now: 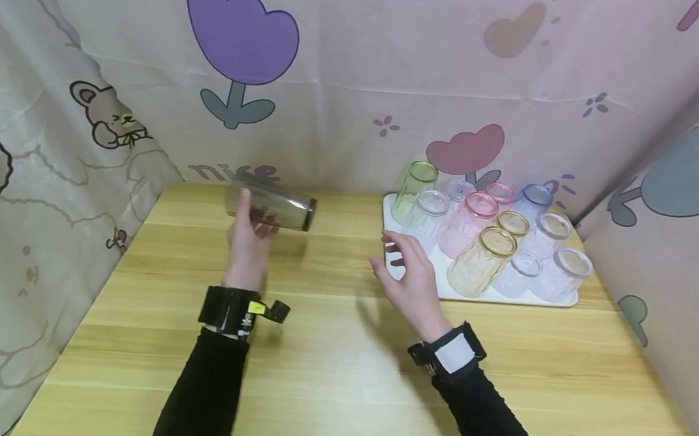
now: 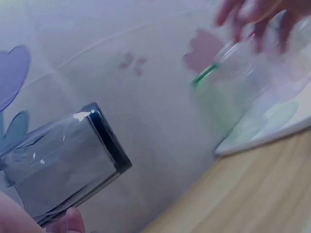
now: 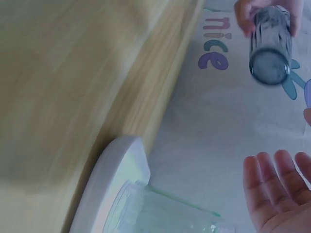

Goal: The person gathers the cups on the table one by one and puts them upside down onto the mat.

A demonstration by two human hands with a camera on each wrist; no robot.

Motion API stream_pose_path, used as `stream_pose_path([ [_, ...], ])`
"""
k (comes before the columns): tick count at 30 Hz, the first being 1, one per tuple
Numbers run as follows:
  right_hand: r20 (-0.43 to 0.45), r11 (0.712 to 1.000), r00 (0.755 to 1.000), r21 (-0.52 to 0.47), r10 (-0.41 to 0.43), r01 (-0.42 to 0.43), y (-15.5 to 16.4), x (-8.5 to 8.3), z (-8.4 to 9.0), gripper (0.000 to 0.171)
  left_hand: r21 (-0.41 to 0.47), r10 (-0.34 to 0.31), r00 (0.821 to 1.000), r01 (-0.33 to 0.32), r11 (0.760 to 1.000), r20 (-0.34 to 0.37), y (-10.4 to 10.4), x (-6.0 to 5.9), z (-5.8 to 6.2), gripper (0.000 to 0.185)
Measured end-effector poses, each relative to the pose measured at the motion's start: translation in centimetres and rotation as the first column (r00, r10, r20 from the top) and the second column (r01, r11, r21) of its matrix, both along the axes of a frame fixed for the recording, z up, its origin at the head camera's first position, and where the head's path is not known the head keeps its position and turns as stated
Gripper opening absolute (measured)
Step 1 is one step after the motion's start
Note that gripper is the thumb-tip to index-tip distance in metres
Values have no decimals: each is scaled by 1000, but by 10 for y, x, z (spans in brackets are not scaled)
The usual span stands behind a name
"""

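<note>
A smoky grey drinking glass (image 1: 281,204) lies sideways in my left hand (image 1: 248,248), held above the table's back part with its thick dark base toward the right. Thumb and fingers grip it around the side; the left wrist view shows the glass (image 2: 68,165) with fingertips below it. My right hand (image 1: 409,277) is at the left front of a white tray (image 1: 395,266), its fingers loosely bent and nothing held. In the right wrist view the right fingers (image 3: 279,182) appear spread near a green glass (image 3: 165,208).
On the tray stand several ribbed glasses: a green glass (image 1: 416,185), a pink glass (image 1: 469,224), a yellow glass (image 1: 483,263), a blue glass (image 1: 534,202) and clear ones. A patterned curtain (image 1: 344,128) hangs behind the wooden table (image 1: 325,367) and at both sides.
</note>
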State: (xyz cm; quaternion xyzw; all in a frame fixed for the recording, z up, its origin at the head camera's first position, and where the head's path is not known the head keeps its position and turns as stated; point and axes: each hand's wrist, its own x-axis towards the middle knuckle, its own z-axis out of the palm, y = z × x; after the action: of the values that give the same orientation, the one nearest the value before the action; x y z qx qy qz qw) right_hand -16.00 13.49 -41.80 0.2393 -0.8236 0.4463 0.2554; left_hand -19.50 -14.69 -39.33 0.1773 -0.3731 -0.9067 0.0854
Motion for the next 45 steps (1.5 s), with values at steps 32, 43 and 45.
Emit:
stream_pose_path([
  [32,-148,995,987,-68,57,-68,-6,0,7,77,-10,-423,904,423,906,-66,106,29,-26,82],
  [43,-223,998,974,-26,48,-55,9,3,38,78,-161,-546,830,527,834,-111,114,33,-33,92],
  [45,-240,999,970,-25,31,-38,14,3,47,78,-217,-559,823,530,820,-101,118,34,-34,87],
])
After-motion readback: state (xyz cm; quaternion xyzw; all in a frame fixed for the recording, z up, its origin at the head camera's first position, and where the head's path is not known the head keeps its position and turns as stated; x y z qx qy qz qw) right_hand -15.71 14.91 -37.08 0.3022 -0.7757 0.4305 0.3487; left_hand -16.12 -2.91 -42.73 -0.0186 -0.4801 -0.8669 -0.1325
